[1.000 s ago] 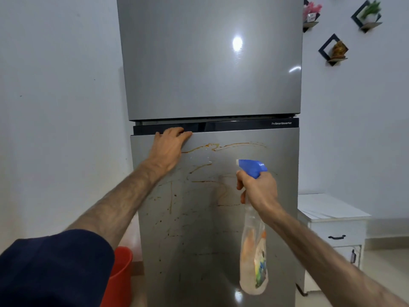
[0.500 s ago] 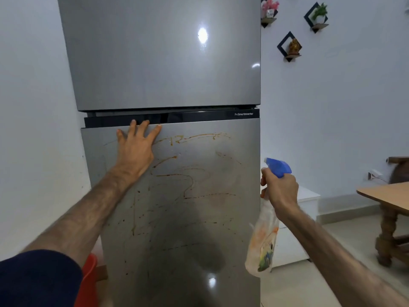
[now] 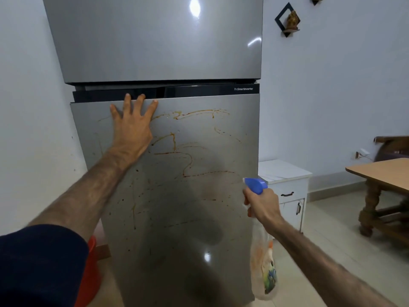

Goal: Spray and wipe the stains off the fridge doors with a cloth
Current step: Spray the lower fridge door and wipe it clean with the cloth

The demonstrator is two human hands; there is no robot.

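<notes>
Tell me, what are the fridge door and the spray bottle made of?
The fridge door looks like brushed metal or a metal-look coating: grey, faintly streaked, mirroring a lamp. The spray bottle looks like thin clear plastic, see-through, with a glossy blue plastic head.

Cabinet (image 3: 285,185) just right of fridge (image 3: 199,196), table (image 3: 382,171) farther right

Pale, bluish-white walls (image 3: 332,96) enclose the room. On the right wall hangs a black diamond-shaped shelf (image 3: 287,19) holding a small brown ornament. Below it a small white cabinet (image 3: 287,191) with dark handles stands against the wall. At the far right a wooden table (image 3: 380,171) with turned legs stands on the light tiled floor (image 3: 327,218). A wall socket (image 3: 361,153) sits low near the table. An orange bucket (image 3: 89,269) stands at lower left.
</notes>
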